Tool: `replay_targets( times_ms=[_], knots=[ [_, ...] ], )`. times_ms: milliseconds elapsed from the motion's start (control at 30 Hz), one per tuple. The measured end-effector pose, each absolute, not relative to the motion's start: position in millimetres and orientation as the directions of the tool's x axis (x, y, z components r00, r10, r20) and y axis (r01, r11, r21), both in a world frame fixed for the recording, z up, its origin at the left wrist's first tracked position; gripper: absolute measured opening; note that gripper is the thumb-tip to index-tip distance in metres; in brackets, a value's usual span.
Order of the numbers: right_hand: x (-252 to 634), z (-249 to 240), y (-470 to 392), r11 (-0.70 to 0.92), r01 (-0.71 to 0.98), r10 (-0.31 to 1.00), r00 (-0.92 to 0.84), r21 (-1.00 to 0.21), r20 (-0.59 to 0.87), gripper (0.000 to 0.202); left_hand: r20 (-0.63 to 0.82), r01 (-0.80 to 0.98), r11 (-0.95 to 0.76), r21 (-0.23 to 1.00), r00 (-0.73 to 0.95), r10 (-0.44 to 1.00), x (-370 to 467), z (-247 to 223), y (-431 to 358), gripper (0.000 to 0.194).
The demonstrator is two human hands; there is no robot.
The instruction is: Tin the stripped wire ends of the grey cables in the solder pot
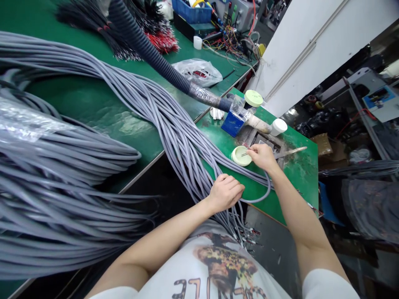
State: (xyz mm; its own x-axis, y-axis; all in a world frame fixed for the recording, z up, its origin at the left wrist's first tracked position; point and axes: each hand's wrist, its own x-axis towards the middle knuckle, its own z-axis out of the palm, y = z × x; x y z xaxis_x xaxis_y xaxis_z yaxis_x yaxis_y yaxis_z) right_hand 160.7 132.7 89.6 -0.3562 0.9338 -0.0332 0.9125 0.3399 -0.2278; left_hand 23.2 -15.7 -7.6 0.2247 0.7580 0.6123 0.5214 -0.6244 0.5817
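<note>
My right hand (262,158) pinches the end of a grey cable, and thin dark wire tips point from its fingers over a round pale-green tub (239,160). From there the grey cable (264,196) bends down in a loop toward my left hand (226,191). That hand is closed, its fingers curled round grey cable beside the large bundle of grey cables (174,112); how many strands it grips is hidden. Below it hang cable ends with stripped, coloured wires (251,234). Just past my right hand sits a soiled metal-framed pot (264,139), partly covered.
A ribbed hose (174,74) crosses to a blue box (233,123) above the bench. A flat stick (291,152) lies right of my right hand. White and pale-green lids (253,98) stand behind. Coiled cables (62,141) fill the left; black wire bundles (102,29) lie at the back.
</note>
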Motion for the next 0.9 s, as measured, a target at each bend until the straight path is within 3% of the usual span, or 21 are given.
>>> replay_targets(
  times_ms=[133,333,900],
  knots=[
    [189.2,104.0,141.1,0.275,0.915,0.961,-0.273,-0.295,0.048,0.031,0.62,0.461,-0.623,0.632,0.181,0.764,23.5,-7.4,-16.1,0.015],
    [238.4,95.7,174.8,0.054,0.96,0.997,-0.036,-0.275,0.071,0.029,0.706,0.475,-0.656,0.587,0.095,0.701,23.2,-9.1,-17.4,0.031],
    [247.3,69.1,204.5,-0.039,0.988,0.999,0.034,-0.151,-0.032,0.025,0.721,0.55,-0.659,0.512,0.141,0.678,24.1,-18.6,-15.6,0.034]
  ],
)
